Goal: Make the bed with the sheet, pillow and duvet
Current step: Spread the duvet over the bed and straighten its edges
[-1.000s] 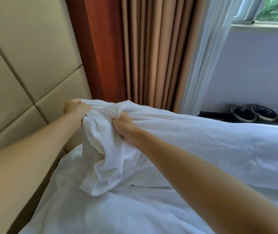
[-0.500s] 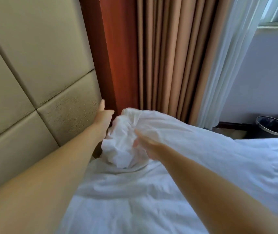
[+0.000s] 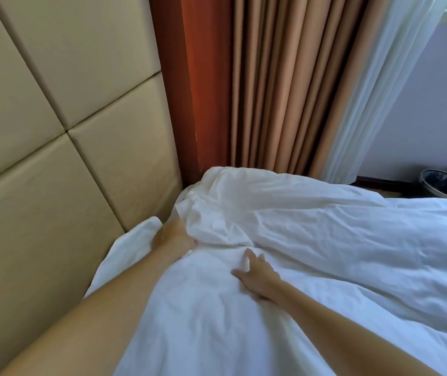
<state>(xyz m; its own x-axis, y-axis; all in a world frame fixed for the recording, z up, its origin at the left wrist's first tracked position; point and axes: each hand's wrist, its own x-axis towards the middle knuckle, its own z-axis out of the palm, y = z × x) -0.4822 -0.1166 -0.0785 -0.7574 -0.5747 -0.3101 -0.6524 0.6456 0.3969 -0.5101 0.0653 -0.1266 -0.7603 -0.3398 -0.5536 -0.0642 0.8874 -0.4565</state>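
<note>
White crumpled cotton duvet (image 3: 312, 240) covers the bed nearest the camera. The right hand (image 3: 257, 280) lies flat on it with fingers spread wide, likely pinning the cloth so it does not slide while the corner is worked. Just beyond, the left hand (image 3: 172, 237) reaches in beside the beige padded headboard (image 3: 67, 158), at the edge of the duvet's bunched corner. Its fingertips are hidden by the fold, so I cannot tell whether it grips or only pushes. That corner sits humped against the headboard, apparently not yet smoothed. Behind stand a reddish wooden panel (image 3: 189, 104), tan pleated curtains (image 3: 271, 90) and two dark round bins (image 3: 444, 184) by the far wall.
</note>
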